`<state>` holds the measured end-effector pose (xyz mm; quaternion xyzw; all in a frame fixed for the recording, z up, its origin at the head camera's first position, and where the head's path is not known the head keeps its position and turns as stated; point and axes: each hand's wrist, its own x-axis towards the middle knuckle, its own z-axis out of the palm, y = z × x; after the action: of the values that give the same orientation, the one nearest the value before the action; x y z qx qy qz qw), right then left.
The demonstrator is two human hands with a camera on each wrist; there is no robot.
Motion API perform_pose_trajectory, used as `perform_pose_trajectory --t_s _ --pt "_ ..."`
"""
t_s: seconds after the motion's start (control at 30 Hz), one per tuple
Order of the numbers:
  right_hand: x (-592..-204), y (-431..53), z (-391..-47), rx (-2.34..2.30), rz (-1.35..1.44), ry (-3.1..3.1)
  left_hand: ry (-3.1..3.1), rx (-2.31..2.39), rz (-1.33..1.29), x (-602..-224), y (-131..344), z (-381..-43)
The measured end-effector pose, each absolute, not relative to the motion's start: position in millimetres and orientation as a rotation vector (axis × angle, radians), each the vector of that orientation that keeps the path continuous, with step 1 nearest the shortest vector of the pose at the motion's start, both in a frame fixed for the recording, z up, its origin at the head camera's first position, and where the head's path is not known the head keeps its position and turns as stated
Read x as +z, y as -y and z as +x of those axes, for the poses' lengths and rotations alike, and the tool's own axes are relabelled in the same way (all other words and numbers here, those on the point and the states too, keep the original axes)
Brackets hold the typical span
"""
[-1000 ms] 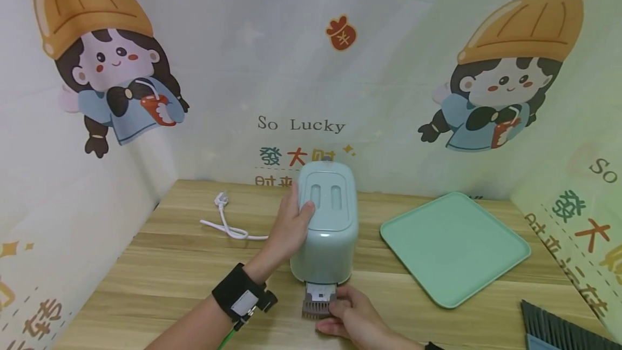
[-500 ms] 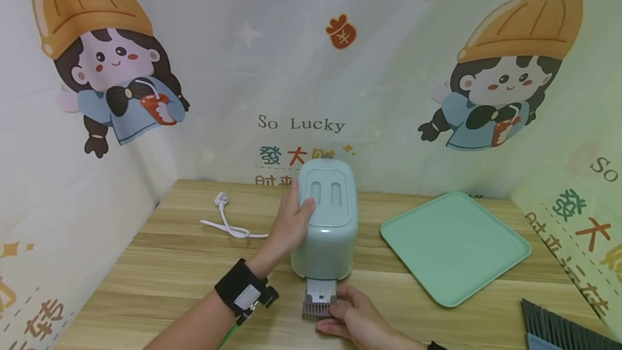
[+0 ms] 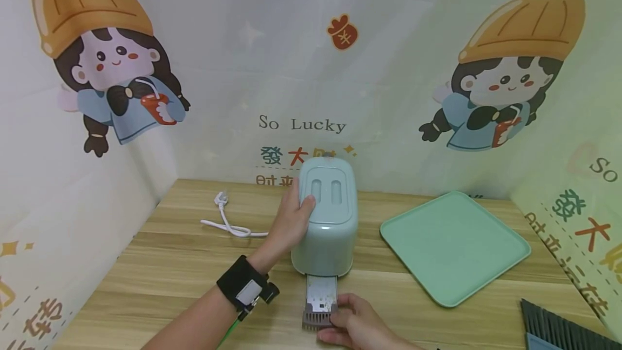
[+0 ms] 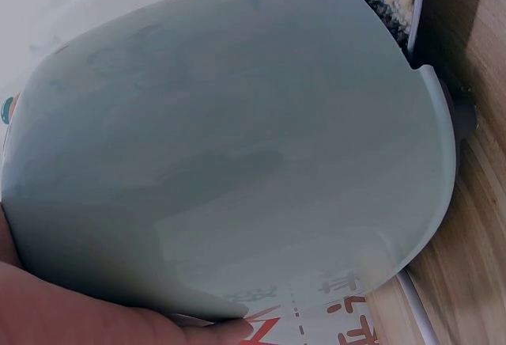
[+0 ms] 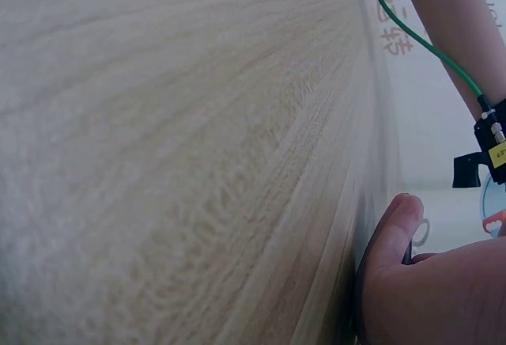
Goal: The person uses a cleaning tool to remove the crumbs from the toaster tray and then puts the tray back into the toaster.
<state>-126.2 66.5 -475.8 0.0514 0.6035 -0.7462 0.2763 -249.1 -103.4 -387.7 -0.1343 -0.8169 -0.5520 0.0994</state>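
Observation:
A pale green toaster (image 3: 323, 250) with a lid over its top stands on the wooden table (image 3: 194, 269). My left hand (image 3: 289, 220) grips its left side, thumb on the lid's edge. Out of the toaster's near end, low down, sticks a crumb tray (image 3: 320, 289) with a grey ribbed front. Crumbs lie on that tray (image 4: 395, 1) in the left wrist view. My right hand (image 3: 359, 320) pinches the right side of the tray's ribbed front between thumb and fingers. In the right wrist view this hand (image 5: 435, 290) is low beside the tabletop; the tray is mostly hidden there.
On the right lies a flat light green square tray (image 3: 457, 253). A brush with dark bristles (image 3: 563, 323) is cut off at the bottom right corner. The toaster's white cord (image 3: 235, 233) and plug rest on the left. A printed cloth (image 3: 233, 58) hangs behind.
The crumb tray has slid further out of the toaster toward me, with my right hand pulling back slightly. My left hand keeps its grip on the toaster.

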Motion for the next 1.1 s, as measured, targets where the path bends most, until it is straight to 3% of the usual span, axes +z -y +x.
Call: perform_pose_trajectory --t_s 1.1 --pt "-483.4 -81.0 -117.0 -1.807 0.000 -1.728 2.423 -1.650 -0.393 -387.5 104.9 -253.5"
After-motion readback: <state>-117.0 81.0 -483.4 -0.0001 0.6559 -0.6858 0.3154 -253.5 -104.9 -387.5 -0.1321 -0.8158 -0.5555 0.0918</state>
